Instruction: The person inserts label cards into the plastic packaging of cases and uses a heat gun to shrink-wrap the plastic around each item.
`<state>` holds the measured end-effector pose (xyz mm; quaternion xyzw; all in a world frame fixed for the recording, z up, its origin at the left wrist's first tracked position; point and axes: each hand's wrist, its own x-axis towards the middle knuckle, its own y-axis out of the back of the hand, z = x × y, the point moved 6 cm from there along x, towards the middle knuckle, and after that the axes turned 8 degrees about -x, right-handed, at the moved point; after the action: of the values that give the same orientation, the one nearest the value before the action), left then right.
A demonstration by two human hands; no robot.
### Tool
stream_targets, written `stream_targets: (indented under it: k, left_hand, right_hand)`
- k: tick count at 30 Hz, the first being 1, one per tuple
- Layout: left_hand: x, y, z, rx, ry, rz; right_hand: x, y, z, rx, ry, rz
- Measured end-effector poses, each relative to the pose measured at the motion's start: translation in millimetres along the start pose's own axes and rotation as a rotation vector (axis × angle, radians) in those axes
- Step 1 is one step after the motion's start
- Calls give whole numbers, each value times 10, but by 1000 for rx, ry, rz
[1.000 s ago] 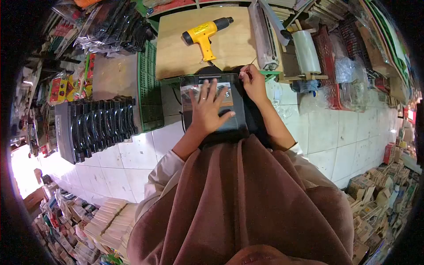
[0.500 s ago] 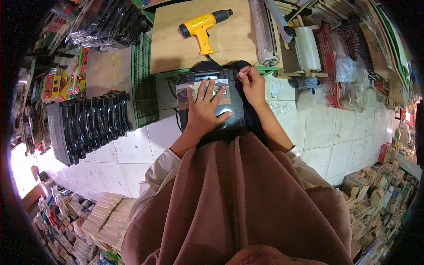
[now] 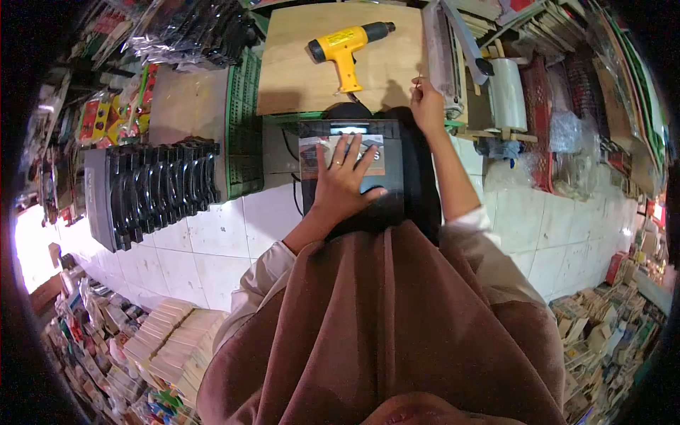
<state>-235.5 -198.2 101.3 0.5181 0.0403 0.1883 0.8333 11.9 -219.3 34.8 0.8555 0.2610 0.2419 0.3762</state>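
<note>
The left hand [image 3: 343,183] is lying palm down on the black case [image 3: 394,167], which is resting on the lap at the centre of the view. It is staying flat and open, its fingers spreading towards 12 and 1 o'clock, the thumb reaching out towards 2, and it is partly covering the label [image 3: 309,161]. The left forearm is coming in from 7 o'clock, the wrist lying low over the case.

The right hand [image 3: 428,106] is hovering at 1 o'clock from the case, over the right edge of the table [image 3: 297,71]. Its forearm is stretching forward and leaning towards 11 o'clock; its fingers are curling in with the tips close together. Whether they are gripping anything is too small to tell.

Straight ahead at 12 o'clock the heat gun [image 3: 345,53] is lying on the table, its nozzle pointing to 2 and its handle to 6. More cases [image 3: 159,188] are standing in a row at 9 o'clock, and a plastic roll [image 3: 508,98] is sitting at 2.
</note>
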Motion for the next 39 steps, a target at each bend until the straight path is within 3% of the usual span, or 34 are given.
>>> stream_targets:
  k: [2, 6, 7, 9, 11, 13, 16, 19, 23, 26, 29, 32, 35, 36, 39]
  left_hand:
    - [5, 14, -62, -45, 6, -7]
    - [-72, 362, -687, -137, 176, 259]
    - [-88, 485, -897, -109, 226, 319]
    - [-191, 353, -1403, -612, 499, 223]
    - [-290, 178, -1546, -998, 671, 108]
    - [-284, 97, -1543, -1254, 728, -5]
    - [-278, 137, -1425, -1260, 612, -23]
    - [-282, 221, -1367, -1275, 582, -16]
    - [-341, 237, -1387, -1379, 598, 33]
    - [-387, 160, -1449, -1463, 592, 15]
    - [-429, 80, -1518, -1520, 571, 38]
    - [-448, 125, -1486, -1573, 567, 86]
    - [-485, 100, -1491, -1638, 520, 161]
    - [-470, 171, -1396, -1653, 497, 196]
    - [-428, 468, -1046, -1636, 376, 258]
  right_hand:
    - [291, -324, 348, -337, 61, -44]
    - [505, -492, 555, -547, -138, -309]
    - [504, -406, 300, -359, -41, -253]
    - [369, -235, -215, 13, 142, -147]
    - [46, -241, -760, 443, 170, -407]
    - [-221, -369, -1006, 406, 231, -623]
    - [-471, -396, -1370, 352, 460, -626]
    - [-535, -489, -1643, 269, 558, -598]
    - [-523, -616, -1748, 199, 489, -765]
    - [-589, -735, -1756, 137, 597, -785]
    - [-571, -598, -1840, 210, 582, -649]
    - [-428, -462, -1768, 224, 577, -283]
    - [-360, -776, -1390, 156, 148, -873]
    - [-373, -789, -1390, 172, 232, -940]
    - [-402, -584, -1456, 530, 207, -1172]
